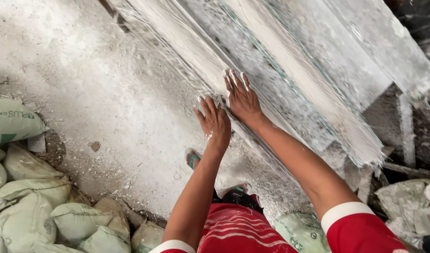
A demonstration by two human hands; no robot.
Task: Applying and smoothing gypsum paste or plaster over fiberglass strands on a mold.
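Both hands lie flat on a long white slab (271, 70) that runs slantwise from the top of the view down to the right, dusted and streaked with plaster. The right hand (242, 99) presses palm-down on the slab's lower face, fingers spread and pointing up along it. The left hand (214, 122) sits just beside it, a little lower, at the slab's near edge — palm down too, fingers open. Neither hand closes on anything; they rest on the surface only.

The slab has long raised ridges along its length, and its lower right end (365, 150) is ragged, with fibres sticking out. Under it, at the right, rough wooden pieces (407, 126) show.

Below the hands is a pale, powdery floor (83, 70). A foot in a green-strapped sandal (193, 159) stands on it — just under the left wrist. At the lower left lies a heap of grey-green sacks (46, 206); another sack (301, 232) lies by the red shirt (238, 229).
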